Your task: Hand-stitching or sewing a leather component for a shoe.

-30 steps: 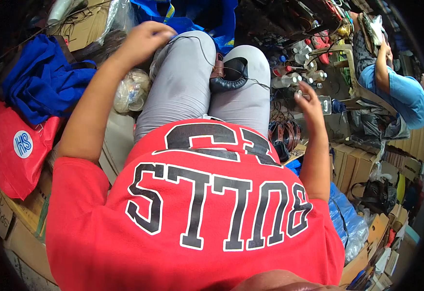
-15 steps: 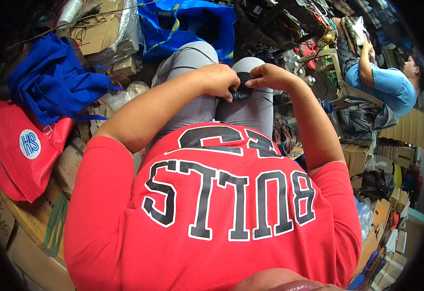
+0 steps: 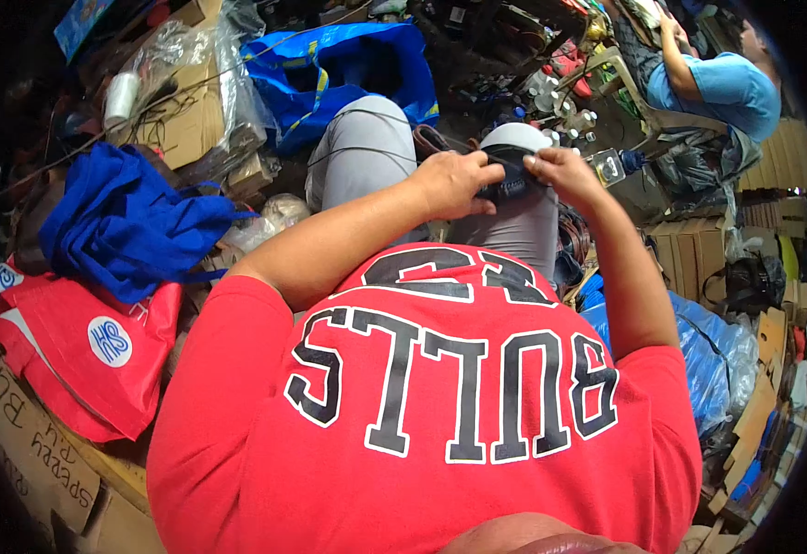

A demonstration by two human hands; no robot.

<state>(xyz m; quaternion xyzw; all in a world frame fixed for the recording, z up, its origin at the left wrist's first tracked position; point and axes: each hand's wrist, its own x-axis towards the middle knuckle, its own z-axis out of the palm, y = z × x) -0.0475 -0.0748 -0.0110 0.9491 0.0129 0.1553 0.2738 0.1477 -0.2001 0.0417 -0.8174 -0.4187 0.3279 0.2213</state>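
Observation:
A small dark, curved piece with a faint pale mark [image 3: 512,182] lies over my right thigh, between my two hands; its exact kind cannot be made out. My left hand [image 3: 454,185] grips its left edge, with thumb and fingers closed. At its far right edge, my right hand [image 3: 565,174] pinches it between thumb and fingertips. Grey trousers [image 3: 367,148] cover my raised knees, and a thin dark cord [image 3: 357,150] runs across the left knee.
Ahead stands an open blue bag [image 3: 339,83]. Blue cloth [image 3: 131,222] and a red bag [image 3: 90,342] lie on my left, near cardboard [image 3: 43,443]. Plastic bottles [image 3: 607,166] and stacked cardboard [image 3: 685,249] are to my right. Beyond them sits a person in light blue [image 3: 717,88].
My knees have spread apart. Both hands, with the dark piece, have shifted right onto the right thigh, where the pale mark now shows. The whole view has shifted a little.

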